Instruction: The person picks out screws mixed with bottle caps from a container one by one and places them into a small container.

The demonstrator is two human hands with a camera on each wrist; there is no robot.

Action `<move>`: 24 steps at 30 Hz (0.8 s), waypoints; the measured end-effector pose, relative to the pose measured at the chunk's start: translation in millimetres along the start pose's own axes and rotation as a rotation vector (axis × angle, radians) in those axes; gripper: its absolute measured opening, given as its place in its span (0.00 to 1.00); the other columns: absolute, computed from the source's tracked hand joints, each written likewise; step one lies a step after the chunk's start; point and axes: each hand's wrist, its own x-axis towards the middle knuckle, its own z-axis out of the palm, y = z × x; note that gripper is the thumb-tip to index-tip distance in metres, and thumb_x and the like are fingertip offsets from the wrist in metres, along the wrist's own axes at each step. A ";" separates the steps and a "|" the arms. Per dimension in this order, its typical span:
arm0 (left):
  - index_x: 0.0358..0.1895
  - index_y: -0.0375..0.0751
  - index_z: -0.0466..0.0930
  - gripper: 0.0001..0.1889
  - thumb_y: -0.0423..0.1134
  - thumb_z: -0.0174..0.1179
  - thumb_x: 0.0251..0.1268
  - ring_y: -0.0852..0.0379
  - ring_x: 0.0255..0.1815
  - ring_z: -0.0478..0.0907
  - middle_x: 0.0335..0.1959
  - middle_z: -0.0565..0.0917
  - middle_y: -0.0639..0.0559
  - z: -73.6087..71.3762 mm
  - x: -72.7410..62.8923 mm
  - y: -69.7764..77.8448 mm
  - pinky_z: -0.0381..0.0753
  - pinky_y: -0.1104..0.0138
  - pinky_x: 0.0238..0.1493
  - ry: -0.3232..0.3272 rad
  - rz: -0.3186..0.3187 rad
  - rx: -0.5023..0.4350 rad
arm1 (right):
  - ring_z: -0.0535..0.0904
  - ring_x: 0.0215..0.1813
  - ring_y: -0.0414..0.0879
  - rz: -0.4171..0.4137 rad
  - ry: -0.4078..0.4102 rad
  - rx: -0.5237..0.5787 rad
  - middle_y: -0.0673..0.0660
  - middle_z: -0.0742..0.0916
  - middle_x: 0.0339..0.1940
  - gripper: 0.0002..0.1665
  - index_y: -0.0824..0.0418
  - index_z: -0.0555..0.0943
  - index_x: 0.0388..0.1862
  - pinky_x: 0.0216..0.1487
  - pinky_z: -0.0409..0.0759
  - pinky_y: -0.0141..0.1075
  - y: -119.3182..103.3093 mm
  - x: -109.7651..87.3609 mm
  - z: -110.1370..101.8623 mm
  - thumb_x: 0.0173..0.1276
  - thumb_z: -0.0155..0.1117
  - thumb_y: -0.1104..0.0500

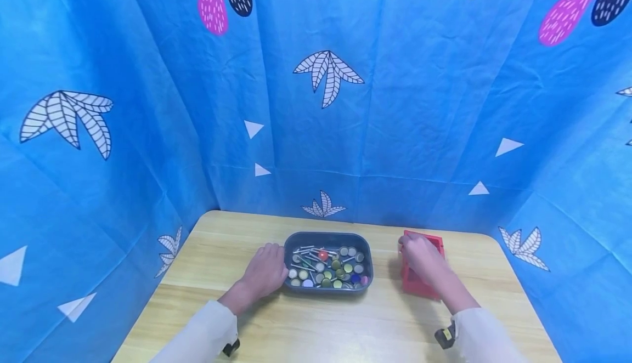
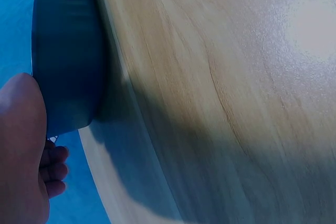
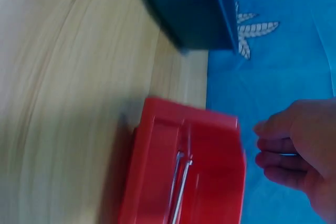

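In the head view, a dark grey tray (image 1: 326, 291) holds bottle caps (image 1: 337, 265) of several colours and a pile of slim metal nails (image 1: 308, 252). My left hand (image 1: 266, 268) grips the tray's left end; in the left wrist view its thumb (image 2: 23, 90) lies against the tray wall and the other fingers curl beyond the corner. Above the red box (image 1: 419, 286), my right hand (image 1: 425, 254) hovers with its fingers loosely bent, nothing showing between them. Long nails (image 3: 181, 187) lie inside the red box in the right wrist view.
The wooden table (image 1: 336, 324) carries the tray near its middle and the red box to the right. A patterned blue cloth (image 1: 419, 105) hangs behind the table and along both sides. A bare strip of tabletop separates tray and box.
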 end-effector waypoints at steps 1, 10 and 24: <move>0.46 0.35 0.76 0.14 0.44 0.56 0.68 0.53 0.37 0.63 0.33 0.71 0.50 0.0 0.0 0.2 0.69 0.61 0.44 0.002 -0.004 -0.005 | 0.86 0.38 0.52 0.001 0.007 0.016 0.59 0.88 0.33 0.09 0.67 0.87 0.37 0.43 0.87 0.42 -3.3 3.2 -0.1 0.56 0.72 0.73; 0.47 0.35 0.77 0.15 0.44 0.54 0.69 0.54 0.37 0.63 0.34 0.71 0.51 -0.7 -1.7 0.5 0.69 0.61 0.43 -0.002 -0.023 -0.011 | 0.87 0.44 0.55 -0.095 0.047 0.083 0.61 0.90 0.39 0.11 0.67 0.87 0.44 0.49 0.87 0.45 -33.1 26.5 9.6 0.61 0.75 0.68; 0.46 0.35 0.76 0.15 0.44 0.53 0.68 0.54 0.36 0.63 0.33 0.71 0.51 1.1 -0.4 -1.6 0.68 0.62 0.43 -0.005 -0.021 -0.035 | 0.86 0.40 0.47 -0.277 -0.059 0.140 0.54 0.89 0.36 0.08 0.61 0.89 0.40 0.44 0.87 0.38 -60.4 48.7 36.2 0.62 0.72 0.67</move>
